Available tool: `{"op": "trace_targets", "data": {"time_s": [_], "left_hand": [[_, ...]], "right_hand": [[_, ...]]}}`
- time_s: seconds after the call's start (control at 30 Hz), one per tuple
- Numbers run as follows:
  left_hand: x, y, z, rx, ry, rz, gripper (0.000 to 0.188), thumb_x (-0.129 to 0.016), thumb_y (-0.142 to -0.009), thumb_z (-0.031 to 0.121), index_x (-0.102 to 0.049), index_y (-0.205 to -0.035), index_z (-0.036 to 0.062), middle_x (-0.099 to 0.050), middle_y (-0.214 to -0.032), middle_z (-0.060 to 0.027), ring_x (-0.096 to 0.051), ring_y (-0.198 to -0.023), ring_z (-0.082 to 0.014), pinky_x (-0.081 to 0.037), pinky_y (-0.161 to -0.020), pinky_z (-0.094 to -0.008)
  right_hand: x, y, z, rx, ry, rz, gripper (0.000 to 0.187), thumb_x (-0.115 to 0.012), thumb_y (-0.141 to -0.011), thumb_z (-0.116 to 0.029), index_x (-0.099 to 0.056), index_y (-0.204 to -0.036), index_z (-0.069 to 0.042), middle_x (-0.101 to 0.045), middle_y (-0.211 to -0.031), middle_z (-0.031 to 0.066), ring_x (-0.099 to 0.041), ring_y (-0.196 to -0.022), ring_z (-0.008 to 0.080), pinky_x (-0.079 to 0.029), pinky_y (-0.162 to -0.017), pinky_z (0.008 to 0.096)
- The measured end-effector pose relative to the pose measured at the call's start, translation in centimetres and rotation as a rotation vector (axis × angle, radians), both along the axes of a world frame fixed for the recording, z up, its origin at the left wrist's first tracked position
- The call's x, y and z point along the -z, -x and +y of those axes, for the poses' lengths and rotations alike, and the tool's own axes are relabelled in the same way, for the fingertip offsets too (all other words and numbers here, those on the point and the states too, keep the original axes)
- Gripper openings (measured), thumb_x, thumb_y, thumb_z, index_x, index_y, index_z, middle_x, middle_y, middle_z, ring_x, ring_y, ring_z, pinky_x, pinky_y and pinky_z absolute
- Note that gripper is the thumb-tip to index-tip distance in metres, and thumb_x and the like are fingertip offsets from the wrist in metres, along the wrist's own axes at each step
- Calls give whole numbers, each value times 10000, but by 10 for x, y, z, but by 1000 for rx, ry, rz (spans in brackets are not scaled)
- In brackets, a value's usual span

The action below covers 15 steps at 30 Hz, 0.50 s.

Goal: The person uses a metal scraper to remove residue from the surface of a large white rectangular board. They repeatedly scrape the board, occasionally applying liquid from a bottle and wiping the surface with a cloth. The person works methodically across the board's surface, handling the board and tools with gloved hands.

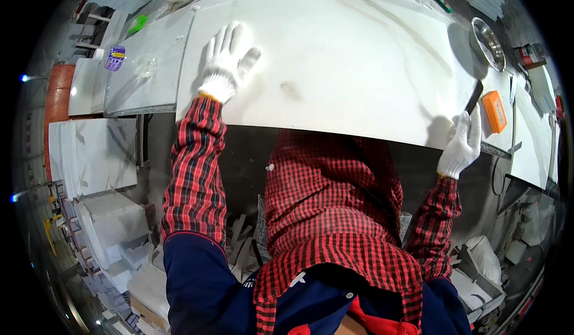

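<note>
A large white slab (341,66) with faint grey-brown veins lies in front of me on the workbench. My left hand (226,66), in a white knit glove, rests flat on its left part with the fingers spread. At the slab's right front corner my right hand (461,145), gloved the same way, is closed round a dark, narrow flat tool (475,97). This tool points up and away from me; its lower part is hidden in the glove, so its exact kind is unclear. Just right of that hand sits an orange box-shaped object (494,112).
A shiny metal bowl (487,43) stands at the far right. Left of the slab, a grey surface (143,87) bears a purple packet (115,58) and a bright green item (137,24). Stacked pale panels (95,155) stand lower left; offcuts lie below the bench.
</note>
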<state>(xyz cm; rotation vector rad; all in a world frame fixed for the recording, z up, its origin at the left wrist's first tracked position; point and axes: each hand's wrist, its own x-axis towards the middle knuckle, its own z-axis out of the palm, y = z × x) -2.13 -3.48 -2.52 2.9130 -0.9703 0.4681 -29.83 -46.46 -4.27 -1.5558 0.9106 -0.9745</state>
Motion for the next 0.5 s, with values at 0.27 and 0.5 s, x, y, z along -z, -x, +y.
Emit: {"op": "trace_targets", "data": {"time_s": [0.27,0.5], "left_hand": [[-13,-4,-71,318,27,122,637,-451,-1109,431,-366,-1602,36,-376,-1667,-138,-312,-1557,-309,-209,-1293,-454],[-23,69,-104,429,147,505,709,-481,-1077,498,-389,-1586,13,-409,-1642,-181,-315,-1558,-307,-215,-1298,-430]], "right_hand": [[6,1,2,-13,24,8,382,-675,-1035,-88,-635,-1408,-16,-722,-1066,30,-666,-857,62,-532,-695,209],[2,3,0,16,54,18,375,-679,-1034,-93,-642,-1399,-18,-727,-1061,38,-667,-853,66,-523,-701,204]]}}
